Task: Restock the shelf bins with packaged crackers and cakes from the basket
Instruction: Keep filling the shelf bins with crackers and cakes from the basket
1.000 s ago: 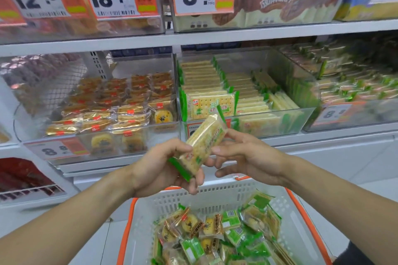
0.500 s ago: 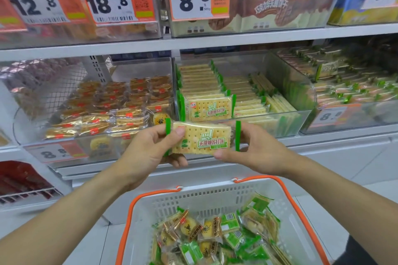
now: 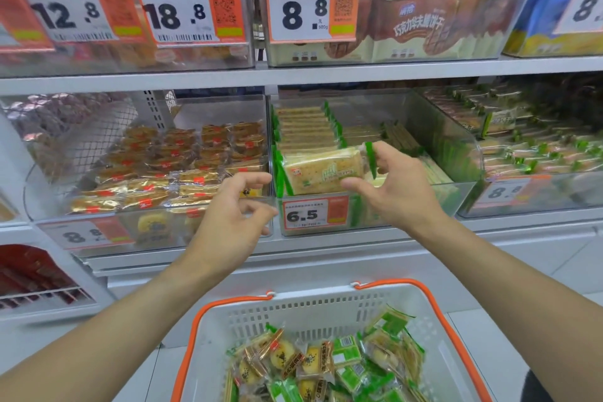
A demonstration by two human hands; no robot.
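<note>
Green-edged clear crackers packet (image 3: pixel 323 170) pinched by right hand (image 3: pixel 396 192) fingers (image 3: pixel 380 153) at its right end only, over clear plastic bin (image 3: pixel 456 186) front. Left hand (image 3: pixel 228 222) loose, empty. One-ended grip: packet may sag, snag the rim.

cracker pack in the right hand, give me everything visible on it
The cracker pack is a flat rectangular pack in clear glossy film with green sealed ends; pale, dotted crackers show through, with a small red logo at left and green lettering across the face. It is held roughly level, label toward the camera, at the front of the clear cracker bin, above the 6.5 price tag. The right hand pinches its right end, thumb under, fingers over the green seal. The left hand is off it, open.
</note>
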